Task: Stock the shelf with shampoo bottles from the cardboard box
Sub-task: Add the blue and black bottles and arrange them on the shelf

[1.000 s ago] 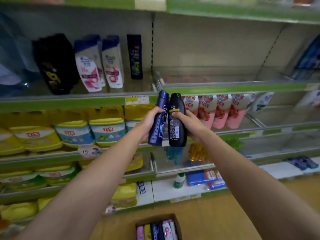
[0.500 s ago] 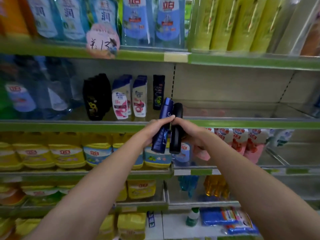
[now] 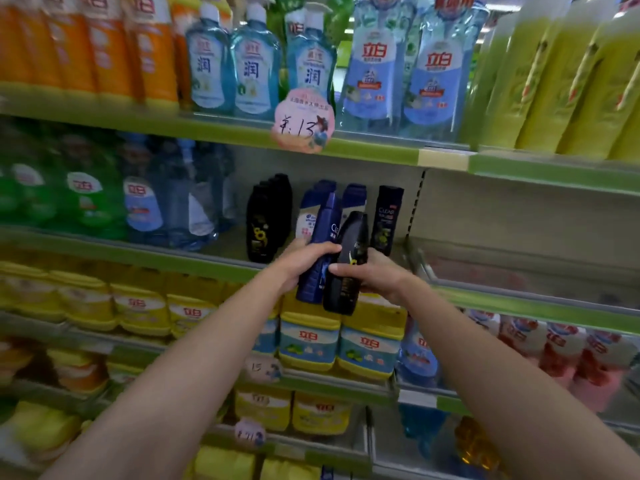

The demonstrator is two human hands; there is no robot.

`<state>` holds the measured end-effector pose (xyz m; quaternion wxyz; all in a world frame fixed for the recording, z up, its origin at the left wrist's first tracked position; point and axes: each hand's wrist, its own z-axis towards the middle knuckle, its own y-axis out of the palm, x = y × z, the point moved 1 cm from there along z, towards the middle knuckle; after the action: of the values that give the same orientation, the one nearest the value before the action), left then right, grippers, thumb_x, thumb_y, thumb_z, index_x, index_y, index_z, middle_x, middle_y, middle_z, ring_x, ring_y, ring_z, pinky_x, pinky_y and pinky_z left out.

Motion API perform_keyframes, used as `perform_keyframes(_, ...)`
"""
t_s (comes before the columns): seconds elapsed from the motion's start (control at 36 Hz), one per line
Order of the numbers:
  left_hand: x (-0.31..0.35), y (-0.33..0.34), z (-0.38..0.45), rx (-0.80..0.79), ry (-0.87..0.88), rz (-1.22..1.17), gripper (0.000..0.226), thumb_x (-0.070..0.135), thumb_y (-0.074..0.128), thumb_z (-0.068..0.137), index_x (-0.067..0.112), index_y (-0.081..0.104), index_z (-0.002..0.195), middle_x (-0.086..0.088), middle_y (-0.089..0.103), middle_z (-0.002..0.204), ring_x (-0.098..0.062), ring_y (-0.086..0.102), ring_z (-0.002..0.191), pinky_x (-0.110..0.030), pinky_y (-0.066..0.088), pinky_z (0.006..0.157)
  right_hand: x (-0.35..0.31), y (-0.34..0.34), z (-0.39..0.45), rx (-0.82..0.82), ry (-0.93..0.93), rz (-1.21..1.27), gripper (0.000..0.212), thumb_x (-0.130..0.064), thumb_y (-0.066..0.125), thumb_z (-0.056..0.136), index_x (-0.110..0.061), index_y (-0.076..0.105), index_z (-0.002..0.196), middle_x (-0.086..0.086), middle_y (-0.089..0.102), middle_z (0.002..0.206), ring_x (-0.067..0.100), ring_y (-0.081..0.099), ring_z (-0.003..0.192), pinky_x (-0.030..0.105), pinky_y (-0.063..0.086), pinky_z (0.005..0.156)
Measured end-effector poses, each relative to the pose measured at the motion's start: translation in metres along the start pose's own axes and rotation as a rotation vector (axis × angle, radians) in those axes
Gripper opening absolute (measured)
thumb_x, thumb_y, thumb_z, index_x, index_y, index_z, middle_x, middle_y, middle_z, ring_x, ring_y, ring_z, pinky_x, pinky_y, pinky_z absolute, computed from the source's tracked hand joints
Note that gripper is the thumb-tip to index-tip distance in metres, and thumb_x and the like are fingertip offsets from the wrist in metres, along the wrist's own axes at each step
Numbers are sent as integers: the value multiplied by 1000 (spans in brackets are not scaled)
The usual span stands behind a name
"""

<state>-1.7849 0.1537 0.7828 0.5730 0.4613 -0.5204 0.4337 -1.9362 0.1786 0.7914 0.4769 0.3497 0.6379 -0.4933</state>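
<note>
Round price tag on upper ledge; yellow detergent tubs below.

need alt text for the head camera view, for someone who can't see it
Two bare hands raise shampoo bottles toward a green-edged store shelf: the left hand grips a dark blue bottle, the right hand a black bottle. Black, white-and-blue and dark shampoo bottles already stand on that shelf, with detergent bottles on the shelves above and below.

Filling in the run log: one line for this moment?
left hand: grips blue bottle | right hand: grips black bottle | both raised before shampoo shelf
</note>
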Motion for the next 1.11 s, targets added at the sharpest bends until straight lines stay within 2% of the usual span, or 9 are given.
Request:
perform_keyframes(0.11,3,-36,-4,108,3,20,27,13,66,83,7,62,109,-10,69,91,-22,65,78,-32,54,73,-11,29,20,-19,-45,-17,26,-24,66,87,-28,52,109,-5,64,104,5,59,88,19,46,66)
perform_keyframes(0.22,3,-73,-7,210,7,20,34,16,70,80,4,63,111,-15,68,95,-26,65,80,-35,53,78,-20,56,44,-34,-65,-89,42,-34,62,88,-21,49,126,1,63,118,15,60,99,25,47,72)
perform_keyframes(0.28,5,-90,-8,241,15,28,38,16,71,79,5,62,114,-16,69,98,-27,66,82,-36,54,77,-25,69,54,-52,-69,-88,38,-33,62,88,-21,50,122,2,63,115,19,59,102,30,49,79)
perform_keyframes(0.36,8,-112,-10,262,19,31,29,13,68,82,7,61,109,-13,68,91,-23,65,75,-31,52,67,-32,89,71,-25,-88,-124,26,-32,69,83,-25,53,102,1,65,102,19,62,97,35,51,78)
perform_keyframes(0.47,9,-135,-10,300,23,17,14,9,66,83,11,61,96,-8,66,83,-20,63,71,-29,51,64,-38,110,92,63,-81,-236,61,-43,78,71,-16,47,117,5,64,109,21,64,95,39,58,73)
perform_keyframes(0.58,6,-154,-4,330,27,43,25,13,68,82,10,60,105,-9,66,85,-21,63,72,-29,50,63,-41,127,105,124,-107,-261,64,-39,75,76,-13,39,123,8,58,114,25,61,98,38,58,65)
perform_keyframes(0.75,0,-166,10,318,21,76,32,14,67,83,6,57,113,-9,68,89,-20,65,78,-29,53,71,-44,123,115,287,-135,-278,65,-36,73,79,-8,35,124,14,54,124,30,56,110,48,52,87)
perform_keyframes(0.86,-3,-164,16,276,16,34,25,8,64,86,8,54,108,-7,65,81,-16,64,70,-19,53,57,-41,111,116,352,-127,-346,66,-36,72,80,-7,36,127,13,53,127,32,53,116,41,49,91)
perform_keyframes(1.11,-10,-155,36,255,12,16,43,10,68,83,3,52,123,-11,68,88,-18,66,73,-28,53,68,-35,104,119,429,-136,-361,69,-28,72,81,-8,32,133,15,51,134,31,51,122,35,45,91)
